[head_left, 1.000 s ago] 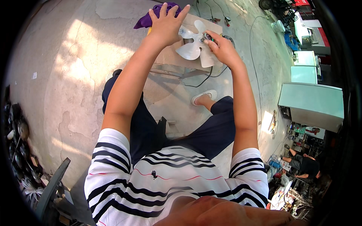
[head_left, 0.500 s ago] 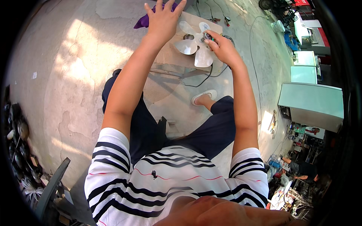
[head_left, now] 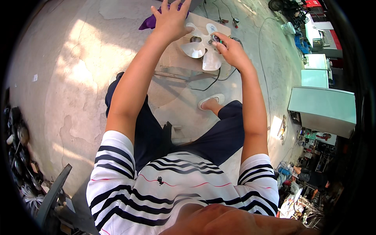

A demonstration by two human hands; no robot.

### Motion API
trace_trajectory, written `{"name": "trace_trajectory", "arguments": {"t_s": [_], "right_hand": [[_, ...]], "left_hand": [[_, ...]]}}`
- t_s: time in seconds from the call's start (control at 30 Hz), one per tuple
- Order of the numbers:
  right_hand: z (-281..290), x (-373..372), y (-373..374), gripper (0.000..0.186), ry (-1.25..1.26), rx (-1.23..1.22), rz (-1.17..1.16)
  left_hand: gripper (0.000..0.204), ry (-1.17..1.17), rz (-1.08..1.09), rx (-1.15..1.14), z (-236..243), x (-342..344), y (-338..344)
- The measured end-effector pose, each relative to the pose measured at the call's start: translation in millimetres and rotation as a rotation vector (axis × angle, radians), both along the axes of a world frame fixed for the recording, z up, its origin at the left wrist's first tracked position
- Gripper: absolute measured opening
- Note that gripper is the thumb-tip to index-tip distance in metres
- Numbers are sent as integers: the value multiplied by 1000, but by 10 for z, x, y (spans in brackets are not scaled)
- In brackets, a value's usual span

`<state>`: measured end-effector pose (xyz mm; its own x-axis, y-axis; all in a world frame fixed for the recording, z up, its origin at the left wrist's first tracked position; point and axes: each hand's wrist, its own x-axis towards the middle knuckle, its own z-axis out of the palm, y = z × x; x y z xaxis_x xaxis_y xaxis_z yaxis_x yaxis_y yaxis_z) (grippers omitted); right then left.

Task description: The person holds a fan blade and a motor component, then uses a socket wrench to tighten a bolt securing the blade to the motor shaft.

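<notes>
- A silver fan point(head_left: 205, 42) with big flat blades was over the low worktop point(head_left: 172, 59), which had a flat brown top.
- The right hand point(head_left: 232, 51) was at the middle of the fan. Its fingers were bent in close and pinched a small dark thing point(head_left: 216, 38) with a bit of green on it. That thing was tiny in the view, so it may have been touching the fan's middle.
- The left hand point(head_left: 170, 19) was up and held nothing. Its fingers were spread wide, and some tips went past the top of the view. The thumb was just beside one blade.
- A purple cloth point(head_left: 147, 22) was behind the left hand, which hid part of it.
- A black cord point(head_left: 214, 81) hung in a curve below the near edge of the worktop.
- The person sat with knees apart and wore a striped shirt point(head_left: 184, 178), dark blue pants point(head_left: 152, 131) and a white shoe point(head_left: 213, 100) on the right foot.
- Far off to the right, a big pale green box point(head_left: 323, 102) was on the gray floor point(head_left: 250, 90).
</notes>
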<state>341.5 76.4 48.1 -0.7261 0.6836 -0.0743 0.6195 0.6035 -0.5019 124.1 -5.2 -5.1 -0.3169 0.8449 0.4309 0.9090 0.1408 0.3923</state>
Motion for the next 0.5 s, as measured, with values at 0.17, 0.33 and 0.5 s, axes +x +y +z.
{"name": "trace_trajectory", "arguments": {"t_s": [0.17, 0.33, 0.5], "right_hand": [[42, -36, -19, 42, -38, -55, -51], [32, -19, -30, 41, -28, -2, -8], [52, 3, -27, 40, 92, -88, -29]], "left_hand": [[118, -25, -235, -200, 79, 366, -209], [85, 360, 260, 8, -67, -61, -7], [64, -68, 300, 19, -47, -310, -35]]}}
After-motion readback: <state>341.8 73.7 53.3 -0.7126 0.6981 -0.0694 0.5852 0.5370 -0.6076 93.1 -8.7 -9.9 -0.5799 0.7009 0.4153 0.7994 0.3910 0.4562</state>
